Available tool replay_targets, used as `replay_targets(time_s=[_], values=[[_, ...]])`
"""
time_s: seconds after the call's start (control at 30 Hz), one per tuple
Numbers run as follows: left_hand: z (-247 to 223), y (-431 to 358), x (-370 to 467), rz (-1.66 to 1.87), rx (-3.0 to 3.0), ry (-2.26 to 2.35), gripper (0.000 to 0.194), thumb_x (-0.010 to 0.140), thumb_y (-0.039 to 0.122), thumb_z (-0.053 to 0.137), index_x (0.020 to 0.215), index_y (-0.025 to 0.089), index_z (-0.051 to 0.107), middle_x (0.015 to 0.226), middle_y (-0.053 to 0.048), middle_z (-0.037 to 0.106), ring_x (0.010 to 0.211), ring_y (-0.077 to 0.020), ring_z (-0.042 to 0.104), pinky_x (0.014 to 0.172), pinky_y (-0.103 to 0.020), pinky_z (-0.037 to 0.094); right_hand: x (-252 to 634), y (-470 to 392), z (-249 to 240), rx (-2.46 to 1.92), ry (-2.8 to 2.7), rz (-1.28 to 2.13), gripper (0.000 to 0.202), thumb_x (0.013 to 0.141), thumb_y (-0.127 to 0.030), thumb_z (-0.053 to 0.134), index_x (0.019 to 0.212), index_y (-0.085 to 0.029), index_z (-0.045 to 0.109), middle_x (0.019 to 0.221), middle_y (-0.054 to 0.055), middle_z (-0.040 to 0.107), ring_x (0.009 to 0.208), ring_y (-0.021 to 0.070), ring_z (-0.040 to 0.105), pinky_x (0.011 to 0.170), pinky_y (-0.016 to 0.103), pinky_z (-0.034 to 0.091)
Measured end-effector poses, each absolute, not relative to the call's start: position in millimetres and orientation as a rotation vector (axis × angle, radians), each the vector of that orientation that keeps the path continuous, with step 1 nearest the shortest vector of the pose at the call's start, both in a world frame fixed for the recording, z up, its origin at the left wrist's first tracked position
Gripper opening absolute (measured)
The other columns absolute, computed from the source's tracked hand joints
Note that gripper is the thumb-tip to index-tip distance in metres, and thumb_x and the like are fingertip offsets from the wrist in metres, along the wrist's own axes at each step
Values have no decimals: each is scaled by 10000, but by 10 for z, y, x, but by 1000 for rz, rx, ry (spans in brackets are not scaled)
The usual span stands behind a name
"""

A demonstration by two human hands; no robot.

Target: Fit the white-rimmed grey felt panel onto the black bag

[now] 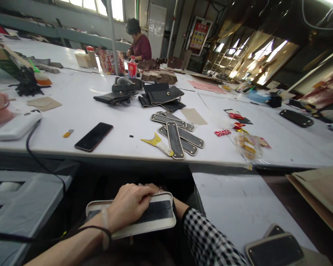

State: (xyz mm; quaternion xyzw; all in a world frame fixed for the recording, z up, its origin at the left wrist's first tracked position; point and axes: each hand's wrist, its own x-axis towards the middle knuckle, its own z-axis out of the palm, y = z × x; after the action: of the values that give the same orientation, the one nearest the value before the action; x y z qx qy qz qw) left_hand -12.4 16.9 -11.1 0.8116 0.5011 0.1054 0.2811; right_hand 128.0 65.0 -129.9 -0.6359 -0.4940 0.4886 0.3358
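A long leather bag panel (158, 212) with a pale raised rim and a dark middle is held low in front of me, below the table edge. My left hand (130, 205) lies across it, its fingers curled over the far edge. Behind that same edge, my right hand (152, 187) shows only in part; the panel and my left hand hide its fingers. Across the table edge from my hands are several dark strips with pale borders and metal studs (175, 140), loosely stacked. A yellow, pointed tool-like piece (157, 144) touches the stack.
A phone (93, 136), a lighter (68, 133) and a white device with a cable (18, 125) lie leftward. Folded black leather pieces (163, 95) are farther back. Packaged food (246, 145) sits rightward; finished-looking dark panels (276, 249) lie lower right. A person (141, 44) works across the table.
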Motion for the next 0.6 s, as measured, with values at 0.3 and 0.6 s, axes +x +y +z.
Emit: replay_targets(time_s=[0.3, 0.6], values=[[-190, 164, -119, 313, 2218, 1397, 316, 824, 207, 464, 1000, 319, 701, 879, 19, 755, 799, -210, 703, 696, -273, 467, 1873, 658, -645, -1417, -1586, 1682, 241, 770, -353, 696, 690, -126, 692, 583, -24, 598, 543, 92, 503, 530, 221, 379], [-228, 80, -145, 341, 2307, 1341, 349, 837, 195, 438, 1058, 335, 669, 813, 11, 746, 735, -217, 702, 633, -281, 455, 1955, 664, -386, -1266, -1796, 1836, 293, 643, -428, 757, 677, -137, 747, 653, 24, 635, 611, 128, 507, 561, 253, 372]])
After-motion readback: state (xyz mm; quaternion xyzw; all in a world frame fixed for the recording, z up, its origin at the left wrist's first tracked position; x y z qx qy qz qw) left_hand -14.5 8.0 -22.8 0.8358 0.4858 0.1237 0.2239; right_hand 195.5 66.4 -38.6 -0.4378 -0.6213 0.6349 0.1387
